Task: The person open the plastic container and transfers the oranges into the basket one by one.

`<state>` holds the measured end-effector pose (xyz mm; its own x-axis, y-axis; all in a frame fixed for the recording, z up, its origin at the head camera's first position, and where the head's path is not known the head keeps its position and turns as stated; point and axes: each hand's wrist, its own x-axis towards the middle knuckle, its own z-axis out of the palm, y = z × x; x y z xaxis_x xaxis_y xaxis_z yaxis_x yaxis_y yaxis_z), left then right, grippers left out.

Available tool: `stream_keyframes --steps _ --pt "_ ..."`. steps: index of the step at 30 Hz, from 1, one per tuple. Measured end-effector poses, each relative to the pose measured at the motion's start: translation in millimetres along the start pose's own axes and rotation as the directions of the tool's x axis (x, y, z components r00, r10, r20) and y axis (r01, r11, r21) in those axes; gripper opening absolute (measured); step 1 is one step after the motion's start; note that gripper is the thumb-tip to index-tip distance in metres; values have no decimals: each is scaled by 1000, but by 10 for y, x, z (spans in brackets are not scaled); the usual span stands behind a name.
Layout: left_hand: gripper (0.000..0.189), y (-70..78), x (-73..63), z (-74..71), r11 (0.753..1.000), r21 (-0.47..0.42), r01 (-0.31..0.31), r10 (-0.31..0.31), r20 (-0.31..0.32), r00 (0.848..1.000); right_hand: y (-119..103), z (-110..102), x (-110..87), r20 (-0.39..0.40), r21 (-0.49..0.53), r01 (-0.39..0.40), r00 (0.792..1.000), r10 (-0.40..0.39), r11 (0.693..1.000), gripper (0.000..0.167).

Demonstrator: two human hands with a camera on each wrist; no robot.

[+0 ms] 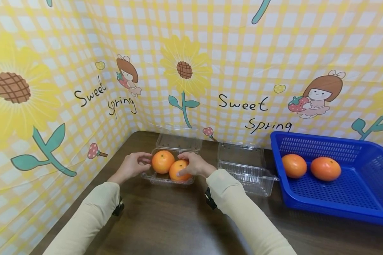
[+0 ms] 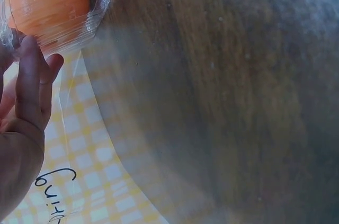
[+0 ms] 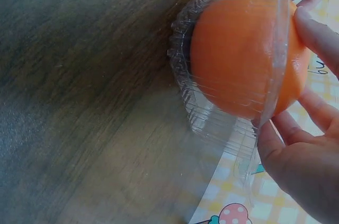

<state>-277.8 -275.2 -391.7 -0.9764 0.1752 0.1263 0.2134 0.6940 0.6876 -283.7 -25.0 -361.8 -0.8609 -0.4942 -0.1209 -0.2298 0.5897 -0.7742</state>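
Observation:
Two oranges sit side by side in an open clear plastic clamshell box on the table. My right hand holds the right orange, its thumb on one side and fingers on the other, near the box rim. My left hand is at the box's left side, beside the left orange. In the left wrist view, a fingertip of the left hand appears to touch the clear wall; its thumb is mostly hidden. The raised lid leans back behind the oranges.
Right of the box stands a second open clear clamshell with nothing in it. Farther right is a blue plastic basket holding two oranges. A checked cloth hangs behind and to the left of the brown table.

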Motion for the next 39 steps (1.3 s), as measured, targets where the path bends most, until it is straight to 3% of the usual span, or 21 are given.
stream_keyframes --steps 9,19,39 --pt "37 26 -13 3 1000 11 -14 14 0 1000 11 -5 1 24 -37 48 999 -48 998 65" --pt "38 24 -12 0 1000 -3 -10 10 -2 1000 7 8 -3 49 -40 18 999 -16 999 65" --pt "39 30 -17 5 1000 -1 1 -1 -8 1000 61 4 22 69 -110 110 992 -103 988 64"
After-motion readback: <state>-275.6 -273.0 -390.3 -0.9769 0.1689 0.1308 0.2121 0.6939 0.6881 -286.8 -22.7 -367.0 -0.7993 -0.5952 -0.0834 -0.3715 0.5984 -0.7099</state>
